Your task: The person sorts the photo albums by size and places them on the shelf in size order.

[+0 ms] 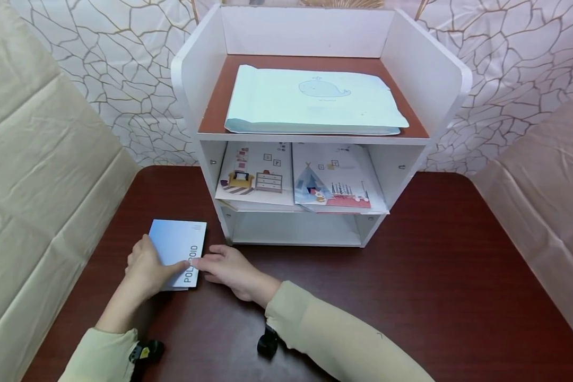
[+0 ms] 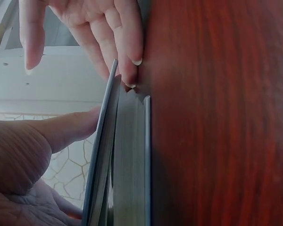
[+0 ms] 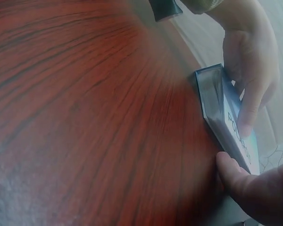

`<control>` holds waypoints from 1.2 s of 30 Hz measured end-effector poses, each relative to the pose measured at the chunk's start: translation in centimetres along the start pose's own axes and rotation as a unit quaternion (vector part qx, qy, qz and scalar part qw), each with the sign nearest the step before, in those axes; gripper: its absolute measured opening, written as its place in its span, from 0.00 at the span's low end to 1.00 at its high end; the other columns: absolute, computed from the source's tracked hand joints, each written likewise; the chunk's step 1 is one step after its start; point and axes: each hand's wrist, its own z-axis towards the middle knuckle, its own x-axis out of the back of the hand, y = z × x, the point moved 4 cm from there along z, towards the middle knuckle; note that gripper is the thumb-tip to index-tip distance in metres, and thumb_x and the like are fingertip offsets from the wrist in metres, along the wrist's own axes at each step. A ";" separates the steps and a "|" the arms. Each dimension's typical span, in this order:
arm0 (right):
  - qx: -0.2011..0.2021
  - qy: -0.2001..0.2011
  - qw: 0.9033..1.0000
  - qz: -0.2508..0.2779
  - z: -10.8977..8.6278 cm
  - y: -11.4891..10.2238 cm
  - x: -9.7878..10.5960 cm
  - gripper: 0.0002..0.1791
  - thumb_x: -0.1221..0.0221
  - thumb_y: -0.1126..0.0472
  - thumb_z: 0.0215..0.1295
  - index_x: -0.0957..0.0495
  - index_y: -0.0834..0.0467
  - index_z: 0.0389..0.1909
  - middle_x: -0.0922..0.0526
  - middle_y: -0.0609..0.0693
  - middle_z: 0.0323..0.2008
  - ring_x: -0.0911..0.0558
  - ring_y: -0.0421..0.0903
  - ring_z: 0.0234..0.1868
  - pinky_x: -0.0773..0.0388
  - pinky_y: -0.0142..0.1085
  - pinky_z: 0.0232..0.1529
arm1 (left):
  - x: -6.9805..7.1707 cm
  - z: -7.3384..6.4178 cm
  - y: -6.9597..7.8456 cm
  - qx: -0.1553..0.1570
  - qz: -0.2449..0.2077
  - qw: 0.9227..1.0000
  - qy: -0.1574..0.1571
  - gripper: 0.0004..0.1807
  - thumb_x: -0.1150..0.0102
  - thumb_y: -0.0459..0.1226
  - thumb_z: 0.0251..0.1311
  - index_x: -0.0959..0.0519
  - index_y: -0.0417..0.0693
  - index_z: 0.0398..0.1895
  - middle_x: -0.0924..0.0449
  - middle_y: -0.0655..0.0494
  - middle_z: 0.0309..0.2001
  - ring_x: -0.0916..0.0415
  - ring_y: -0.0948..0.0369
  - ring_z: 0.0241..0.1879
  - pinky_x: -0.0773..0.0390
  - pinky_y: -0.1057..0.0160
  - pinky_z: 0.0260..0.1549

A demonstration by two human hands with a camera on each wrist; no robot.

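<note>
A blue-and-white photo album (image 1: 178, 239), lettered POLAROID, lies on the dark red-brown table at the left. My left hand (image 1: 145, 268) grips its left side, with the thumb across the front cover and the fingers at the far left edge. From the left wrist view, the top cover (image 2: 102, 127) slants slightly away from the page block (image 2: 129, 155), leaving a narrow gap. My right hand (image 1: 229, 270) reaches in from the right, its fairly straight fingertips right at the album's right edge; its thumb stands apart from the fingers in the left wrist view.
A white shelf unit (image 1: 205, 98) stands at the back centre. On its top lies a pale flat package (image 1: 310, 106) with a whale drawing; two illustrated booklets (image 1: 262, 180) lie on the shelf below. Beige cloth (image 1: 43, 175) borders the table at both sides.
</note>
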 end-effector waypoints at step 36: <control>0.036 0.078 0.989 -0.119 -1.2 0.0 0.3 0.17 0.37 0.64 0.62 0.23 0.67 0.50 0.17 0.49 0.34 0.19 0.40 0.37 0.24 0.33 0.42 | -0.1 -1.5 1.1 -0.047 -0.060 0.993 -0.089 0.64 0.30 0.55 0.50 0.59 0.21 0.70 0.55 0.19 0.65 0.46 0.30 0.62 0.40 0.34 0.58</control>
